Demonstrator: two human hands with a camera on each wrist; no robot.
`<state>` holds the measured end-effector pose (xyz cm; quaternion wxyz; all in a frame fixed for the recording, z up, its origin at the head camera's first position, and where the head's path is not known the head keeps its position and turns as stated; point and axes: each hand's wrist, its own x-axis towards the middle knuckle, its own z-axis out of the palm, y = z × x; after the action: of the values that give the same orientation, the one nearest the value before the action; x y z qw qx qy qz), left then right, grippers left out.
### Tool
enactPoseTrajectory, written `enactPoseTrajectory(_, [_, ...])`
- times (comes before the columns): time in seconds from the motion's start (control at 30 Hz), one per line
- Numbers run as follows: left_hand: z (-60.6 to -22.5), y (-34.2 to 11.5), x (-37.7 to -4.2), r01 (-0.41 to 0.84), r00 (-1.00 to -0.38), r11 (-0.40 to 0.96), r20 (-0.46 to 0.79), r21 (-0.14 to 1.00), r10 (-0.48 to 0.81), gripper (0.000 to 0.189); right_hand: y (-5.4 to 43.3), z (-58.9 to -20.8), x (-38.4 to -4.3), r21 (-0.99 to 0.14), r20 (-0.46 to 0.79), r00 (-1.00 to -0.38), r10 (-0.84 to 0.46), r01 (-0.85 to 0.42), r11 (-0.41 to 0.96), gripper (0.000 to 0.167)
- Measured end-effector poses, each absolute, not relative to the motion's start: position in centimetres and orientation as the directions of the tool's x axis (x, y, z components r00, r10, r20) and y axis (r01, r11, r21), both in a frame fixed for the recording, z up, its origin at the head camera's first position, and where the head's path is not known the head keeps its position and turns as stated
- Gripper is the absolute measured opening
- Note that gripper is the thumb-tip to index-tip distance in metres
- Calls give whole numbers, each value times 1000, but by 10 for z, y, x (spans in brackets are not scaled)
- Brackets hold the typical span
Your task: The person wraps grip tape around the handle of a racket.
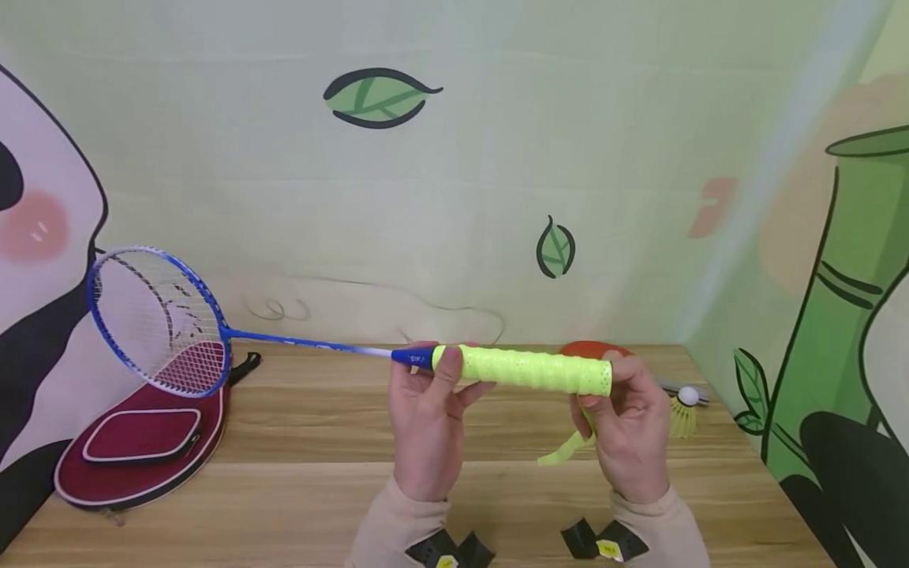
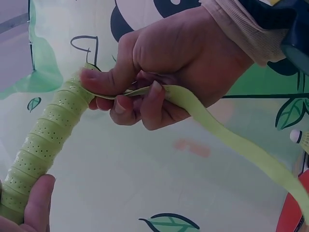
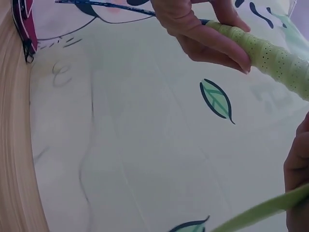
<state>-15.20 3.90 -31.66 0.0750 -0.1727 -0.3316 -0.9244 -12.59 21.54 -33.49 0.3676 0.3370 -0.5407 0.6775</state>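
A badminton racket (image 1: 308,342) with a blue frame is held level above the table, its head to the left. Yellow-green perforated grip tape (image 1: 533,371) winds in overlapping turns along its handle. My left hand (image 1: 429,426) grips the handle where the wrap meets the blue cone, thumb in front. At the butt end, my right hand (image 1: 632,430) pinches the tape between thumb and fingers. In the left wrist view the loose tail (image 2: 236,140) runs through the right hand's fingers and trails away. In the right wrist view that hand is mostly cut off.
On the table's left lies a dark red racket cover (image 1: 142,450) with a zipped pocket, partly behind the racket head. A shuttlecock (image 1: 685,406) with yellow skirt stands at the right. A red object (image 1: 589,348) shows behind the handle. A printed cloth hangs behind the wooden table (image 1: 298,505).
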Motion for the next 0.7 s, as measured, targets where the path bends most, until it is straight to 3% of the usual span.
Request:
enactPoseTrajectory(0.1, [-316,39,-153,234,-943,-769,330,595,-31,17,215,-334,-124,-505,847,-519,118,-854,-125,21])
enactPoseTrajectory(0.27, [-315,39,-154,224,-957,-754,284,618,-52,21,213,-332,-119,-560,818,-569,83,-821,-113,38])
enactPoseTrajectory(0.4, [-316,40,-153,224,-959,-751,277,621,-56,22,211,-332,-118,-565,815,-571,95,-821,-84,33])
enactPoseTrajectory(0.7, [-318,38,-151,249,-880,-826,475,505,26,35,214,-331,-119,-575,798,-593,108,-802,-163,33])
